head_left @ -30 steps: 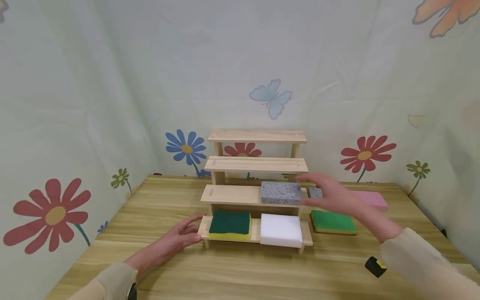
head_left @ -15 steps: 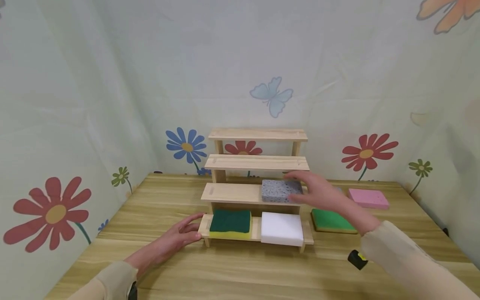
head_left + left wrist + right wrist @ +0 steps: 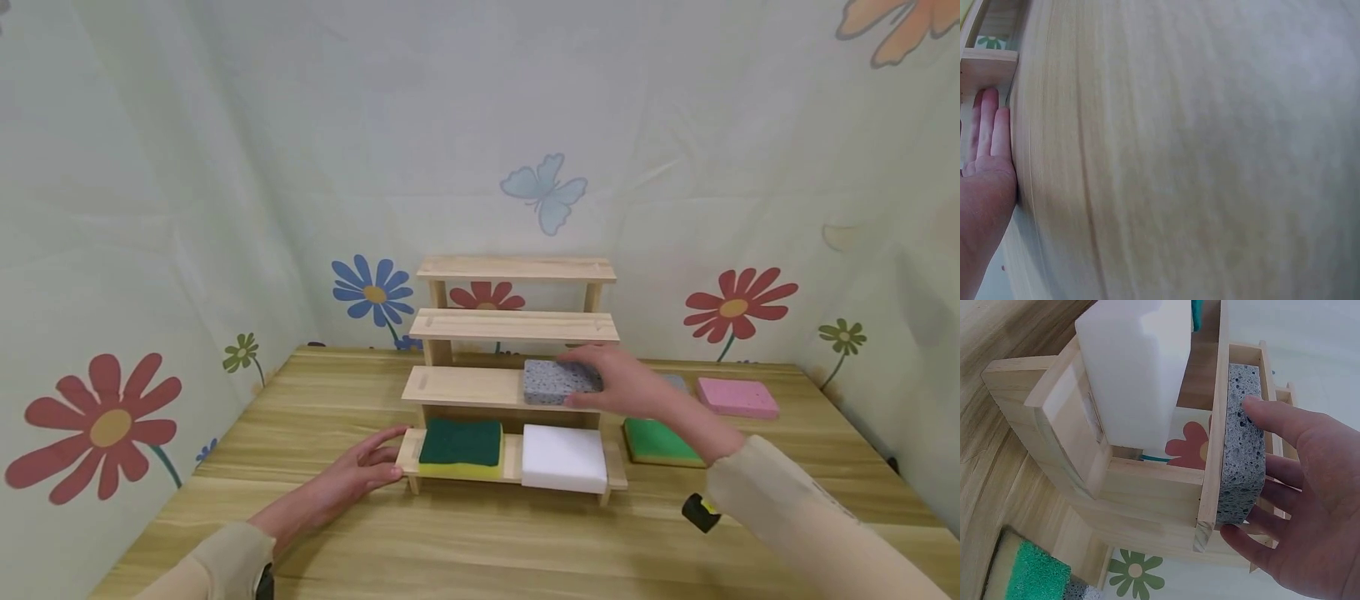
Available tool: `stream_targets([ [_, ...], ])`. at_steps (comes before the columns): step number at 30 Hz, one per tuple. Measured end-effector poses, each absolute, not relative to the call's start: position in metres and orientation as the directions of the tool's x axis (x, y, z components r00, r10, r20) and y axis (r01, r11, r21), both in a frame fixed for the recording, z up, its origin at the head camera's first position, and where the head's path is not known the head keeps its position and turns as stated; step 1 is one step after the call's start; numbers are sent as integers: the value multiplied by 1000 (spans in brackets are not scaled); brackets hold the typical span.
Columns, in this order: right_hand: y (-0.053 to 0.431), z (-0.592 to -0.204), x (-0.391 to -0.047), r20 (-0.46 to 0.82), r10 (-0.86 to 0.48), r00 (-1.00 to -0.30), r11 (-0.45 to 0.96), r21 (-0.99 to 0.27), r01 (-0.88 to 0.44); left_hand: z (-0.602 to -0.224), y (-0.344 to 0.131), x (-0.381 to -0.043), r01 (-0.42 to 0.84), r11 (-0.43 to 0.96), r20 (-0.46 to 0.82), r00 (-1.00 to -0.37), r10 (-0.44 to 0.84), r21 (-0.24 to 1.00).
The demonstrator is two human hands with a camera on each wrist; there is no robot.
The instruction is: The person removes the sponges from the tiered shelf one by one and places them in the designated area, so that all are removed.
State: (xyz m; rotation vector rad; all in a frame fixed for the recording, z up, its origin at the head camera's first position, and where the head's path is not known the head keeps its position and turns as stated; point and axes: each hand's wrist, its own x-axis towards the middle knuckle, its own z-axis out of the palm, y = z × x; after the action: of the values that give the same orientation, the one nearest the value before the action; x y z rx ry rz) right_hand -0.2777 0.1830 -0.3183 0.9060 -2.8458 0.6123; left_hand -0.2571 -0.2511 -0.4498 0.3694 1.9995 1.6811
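On the second tier up of a wooden rack (image 3: 465, 386), at its right end, a grey speckled block (image 3: 546, 383) is lying flat, a person's right hand (image 3: 633, 383) curving round it. The right wrist view is revealing the thumb pressing its pitted face and fingers bending about its end, barely wider than the block. At the rack's lower left end, the left hand (image 3: 351, 475) is resting; only the left wrist view is showing three fingers extending nearly straight, merely touching.

Table (image 3: 360, 542) is carrying four-tier rack (image 3: 513, 323); green sponge (image 3: 660, 442), pink block (image 3: 738, 397), half-hidden grey piece (image 3: 675, 381) are lying right of it. Bottom tier (image 3: 512, 458) is holding green-yellow sponge (image 3: 461, 448), white block (image 3: 564, 458); second tier (image 3: 467, 386), speckled grey block (image 3: 551, 382).
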Motion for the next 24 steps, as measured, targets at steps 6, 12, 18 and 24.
stream_targets([
  [6,182,-319,-280,172,-528,-831,756,-349,-553,-452,-252,-258,-103,199,-192,-838,510,975],
  [12,184,-318,-279,160,-513,-843,761,-370,-533,-451,-251,-258,-98,207,-193,-837,512,973],
  [18,187,-317,-278,152,-513,-845,755,-388,-528,-450,-249,-258,-99,210,-196,-836,512,973],
  [24,186,-317,-280,139,-517,-844,747,-408,-525,-452,-251,-259,-95,193,-182,-842,507,977],
])
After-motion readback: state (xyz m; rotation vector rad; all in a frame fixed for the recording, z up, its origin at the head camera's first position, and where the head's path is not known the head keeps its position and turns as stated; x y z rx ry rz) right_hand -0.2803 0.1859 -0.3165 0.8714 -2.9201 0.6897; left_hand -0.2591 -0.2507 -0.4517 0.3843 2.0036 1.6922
